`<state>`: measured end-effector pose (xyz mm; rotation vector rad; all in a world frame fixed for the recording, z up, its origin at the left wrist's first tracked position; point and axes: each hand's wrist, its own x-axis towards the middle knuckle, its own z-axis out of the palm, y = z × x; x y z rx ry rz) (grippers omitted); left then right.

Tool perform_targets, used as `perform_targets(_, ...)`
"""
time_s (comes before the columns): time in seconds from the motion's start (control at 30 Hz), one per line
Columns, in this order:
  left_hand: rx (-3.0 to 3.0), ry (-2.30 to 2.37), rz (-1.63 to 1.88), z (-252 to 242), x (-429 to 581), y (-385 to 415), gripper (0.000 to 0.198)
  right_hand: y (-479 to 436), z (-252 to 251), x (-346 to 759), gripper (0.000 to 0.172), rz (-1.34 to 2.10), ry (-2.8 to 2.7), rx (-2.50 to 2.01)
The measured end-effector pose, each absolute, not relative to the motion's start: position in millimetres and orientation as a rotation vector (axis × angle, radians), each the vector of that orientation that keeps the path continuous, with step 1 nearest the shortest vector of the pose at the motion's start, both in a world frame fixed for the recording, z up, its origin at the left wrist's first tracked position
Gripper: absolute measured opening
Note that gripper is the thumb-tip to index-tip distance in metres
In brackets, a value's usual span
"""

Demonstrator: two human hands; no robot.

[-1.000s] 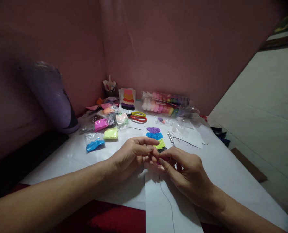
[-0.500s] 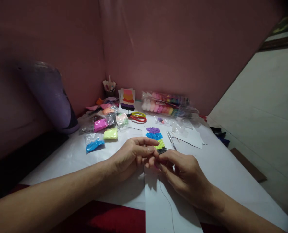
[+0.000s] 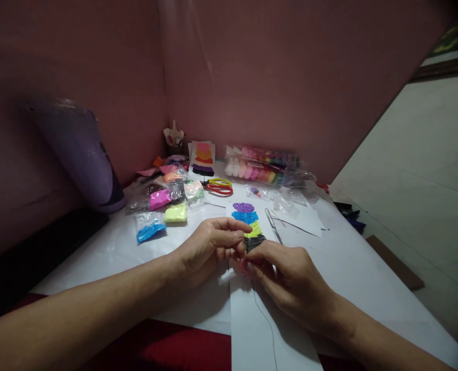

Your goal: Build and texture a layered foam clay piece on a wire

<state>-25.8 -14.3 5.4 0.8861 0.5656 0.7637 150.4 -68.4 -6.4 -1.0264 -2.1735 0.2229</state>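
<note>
Above a white paper strip [image 3: 267,330], my left hand [image 3: 217,245] has its fingers curled, with thumb and index pressed close; what they hold is too small to make out. My right hand [image 3: 286,273] pinches something small and pinkish near the left fingertips. Just beyond both hands lies a textured clay piece [image 3: 245,217] on the paper, banded purple, blue, yellow-green and dark grey. A silver craft knife or pen [image 3: 273,225] rests to its right. One thin dark line runs down the paper below my hands.
Bagged clay in blue [image 3: 150,231], yellow [image 3: 175,212] and pink [image 3: 159,199] lies left. Scissors [image 3: 220,186], a colour-banded card [image 3: 203,154] and a large clay pack [image 3: 259,167] are behind. A purple roll [image 3: 85,154] leans at left.
My right hand has drawn slightly down and left, and its fingertips have parted a little from my left ones. More of the dark grey band shows between them.
</note>
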Motion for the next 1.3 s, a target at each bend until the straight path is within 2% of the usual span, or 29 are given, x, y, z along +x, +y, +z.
perform_targets(0.57,0.943,0.594,0.769,8.1,-26.3,-16.1,0.016,-67.8,-8.0,153.1,0.01,0.169,-2.283,-1.028)
perform_targets(0.83,0.926,0.572,0.789,7.8,-25.9,-15.8,0.031,-67.9,-9.7,153.6,0.01,0.179,-2.288,-1.031)
perform_targets(1.1,0.846,0.617,0.795,9.3,-23.8,-17.7,0.036,-67.1,-9.4,153.1,0.008,0.193,-2.285,-1.032)
perform_targets(1.3,0.854,0.669,0.841,8.1,-23.5,-17.7,0.033,-67.2,-9.7,152.5,0.008,0.191,-2.292,-1.039)
